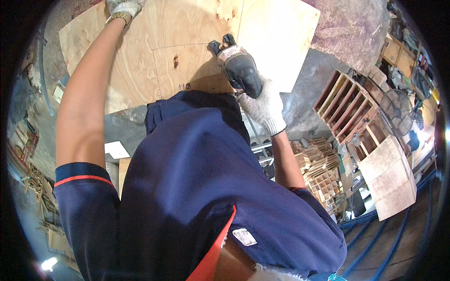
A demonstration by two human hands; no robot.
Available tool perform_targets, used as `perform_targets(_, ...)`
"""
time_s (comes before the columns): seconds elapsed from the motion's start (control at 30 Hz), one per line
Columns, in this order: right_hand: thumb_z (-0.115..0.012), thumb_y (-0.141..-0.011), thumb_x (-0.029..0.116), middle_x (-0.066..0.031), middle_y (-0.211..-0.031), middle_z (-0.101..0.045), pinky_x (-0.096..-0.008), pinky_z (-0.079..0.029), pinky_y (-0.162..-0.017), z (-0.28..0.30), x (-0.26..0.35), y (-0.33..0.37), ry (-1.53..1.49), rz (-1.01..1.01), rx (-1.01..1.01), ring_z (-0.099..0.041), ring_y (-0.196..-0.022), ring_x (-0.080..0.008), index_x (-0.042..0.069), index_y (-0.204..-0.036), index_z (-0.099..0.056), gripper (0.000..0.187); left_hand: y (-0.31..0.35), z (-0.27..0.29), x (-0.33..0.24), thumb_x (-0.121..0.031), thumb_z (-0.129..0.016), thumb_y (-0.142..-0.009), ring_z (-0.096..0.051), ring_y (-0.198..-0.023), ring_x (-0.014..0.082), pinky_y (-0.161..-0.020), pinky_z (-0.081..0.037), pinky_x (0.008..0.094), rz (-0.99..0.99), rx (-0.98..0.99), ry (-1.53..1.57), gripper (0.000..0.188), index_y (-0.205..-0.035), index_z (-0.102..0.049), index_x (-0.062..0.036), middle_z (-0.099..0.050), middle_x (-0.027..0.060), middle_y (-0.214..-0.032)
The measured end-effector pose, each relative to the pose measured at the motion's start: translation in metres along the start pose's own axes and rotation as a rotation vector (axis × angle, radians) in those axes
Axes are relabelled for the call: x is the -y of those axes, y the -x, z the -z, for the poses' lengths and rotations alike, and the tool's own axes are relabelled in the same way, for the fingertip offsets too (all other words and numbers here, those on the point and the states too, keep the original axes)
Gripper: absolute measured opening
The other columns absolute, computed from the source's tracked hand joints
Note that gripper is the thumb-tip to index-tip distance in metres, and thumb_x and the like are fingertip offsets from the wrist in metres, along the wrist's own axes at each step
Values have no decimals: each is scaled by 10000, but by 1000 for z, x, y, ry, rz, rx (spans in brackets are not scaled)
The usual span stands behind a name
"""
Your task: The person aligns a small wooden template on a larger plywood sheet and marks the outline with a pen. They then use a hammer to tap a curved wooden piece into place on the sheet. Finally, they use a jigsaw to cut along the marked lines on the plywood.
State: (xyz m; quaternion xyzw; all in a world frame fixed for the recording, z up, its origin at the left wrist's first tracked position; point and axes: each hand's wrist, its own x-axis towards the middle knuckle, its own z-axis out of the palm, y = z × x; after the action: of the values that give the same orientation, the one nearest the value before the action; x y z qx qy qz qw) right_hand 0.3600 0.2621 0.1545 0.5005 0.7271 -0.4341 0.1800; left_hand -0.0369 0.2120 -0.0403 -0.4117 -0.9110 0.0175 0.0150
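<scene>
A broad sheet of pale plywood (126, 61) lies in front of me, with thin straight lines and a few dark pencil marks on it. My right hand (263, 105), in a white knit glove, is closed around a black handheld power tool (243, 72) that looks like a jigsaw. Its forked front end points away from me over the plywood, near one of the lines. My left hand (124, 7), gloved too, is at the far left part of the sheet. The picture's upper edge cuts off its fingers, so their grip is hidden.
To the right stand a slatted wooden rack (344, 105), a black fan (396, 107) and leaning wooden panels (389, 175). Below them are stacked wood pieces (318, 164). A white sheet (116, 150) lies low on the left. My blue shirt hides the near edge of the plywood.
</scene>
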Motion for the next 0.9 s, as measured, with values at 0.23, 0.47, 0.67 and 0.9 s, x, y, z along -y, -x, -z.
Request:
perform_targets(0.23, -749, -718, 204, -201, -826, -729, -419, -568, -724, -14, 11, 9, -162, -136, -62, -730, -754, -310, -11, -1134, -706, 470, 1, 3, -2, -338, -632, -889, -303, -1537, 344, -1252, -224, 523, 8, 12, -21, 817, -1613, -306, -149, -320, 151, -1669)
perform_targets(0.47, -736, -730, 156, -144, -753, -704, -372, -548, -665, -26, 15, 11, -264, -108, -158, -685, -668, -223, -4, -1030, -713, 340, 1, 7, -2, -339, -621, -890, -312, -1532, 347, -1250, -232, 522, -6, 18, -20, 807, -1611, -309, -153, -330, 150, -1663)
perform_targets(0.67, -733, -721, 156, -121, -717, -679, -375, -534, -641, -30, 16, 12, -290, -159, -178, -654, -636, -208, 2, -988, -709, 309, 1, 1, 0, -339, -605, -895, -327, -1524, 349, -1245, -241, 525, -7, -7, -13, 771, -1592, -343, -138, -342, 152, -1656)
perform_targets(0.9, -738, -710, 168, -149, -747, -699, -400, -545, -661, -28, 17, 9, -221, -204, -130, -685, -661, -260, 12, -1011, -719, 340, 1, -5, 1, -335, -567, -916, -331, -1522, 347, -1237, -249, 537, -10, -44, -40, 714, -1571, -379, -121, -345, 147, -1655)
